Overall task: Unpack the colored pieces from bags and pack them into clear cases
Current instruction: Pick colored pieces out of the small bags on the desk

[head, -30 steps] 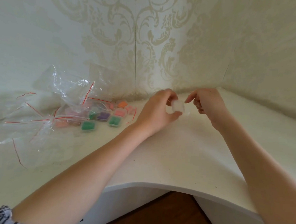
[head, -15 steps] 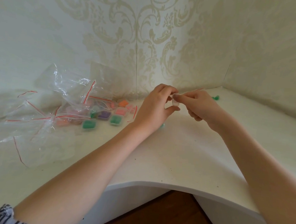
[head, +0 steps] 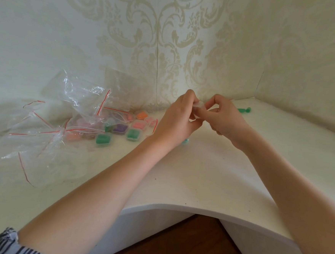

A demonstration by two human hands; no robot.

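Observation:
My left hand point(head: 180, 118) and my right hand point(head: 226, 116) meet above the white desk near the back wall. Between their fingertips they pinch a small clear case point(head: 198, 107). Its inside is too small to make out. To the left lie several filled clear cases, among them a green one point(head: 103, 139), a second green one point(head: 133, 134), a purple one point(head: 120, 129), a pink one point(head: 139, 124) and an orange one point(head: 142, 115). A green piece point(head: 244, 110) lies loose behind my right hand. A bit of teal point(head: 185, 141) peeks out under my left wrist.
Crumpled clear zip bags with red strips point(head: 49, 126) pile up on the left of the white desk point(head: 198, 178). Patterned walls close the corner behind. The desk's curved front edge point(head: 177, 208) drops to a brown floor point(head: 190, 245).
My right hand came in from the right and joined my left on the clear case. Both hands rose slightly and now hold it together.

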